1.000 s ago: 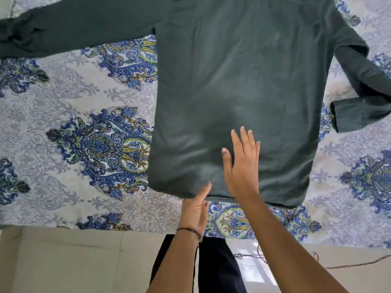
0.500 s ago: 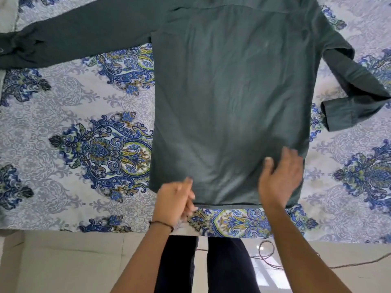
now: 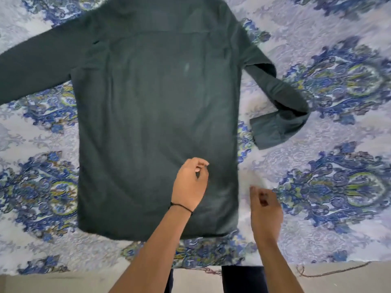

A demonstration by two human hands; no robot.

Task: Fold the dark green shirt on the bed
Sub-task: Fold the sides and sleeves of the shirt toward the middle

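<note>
The dark green shirt (image 3: 156, 123) lies spread flat on the bed, collar away from me and hem near the front edge. Its left sleeve (image 3: 36, 66) stretches straight out to the left. Its right sleeve (image 3: 277, 100) is bent, and the cuff (image 3: 268, 132) points back toward the body. My left hand (image 3: 190, 182) hovers over the lower right of the shirt body with loosely curled fingers and holds nothing. My right hand (image 3: 265, 205) is just off the shirt's right edge, over the sheet, fingers loosely curled and holding nothing.
The bed is covered by a white sheet with blue paisley patterns (image 3: 338, 182). Its front edge (image 3: 63, 278) runs along the bottom of the view. A thin cord (image 3: 330, 271) lies at the lower right. My dark trouser legs (image 3: 241, 278) show below the edge.
Both hands have left the hem. The left one moved up and to the right over the shirt body. The right one moved off the shirt's right edge. The view shifted toward the collar.
</note>
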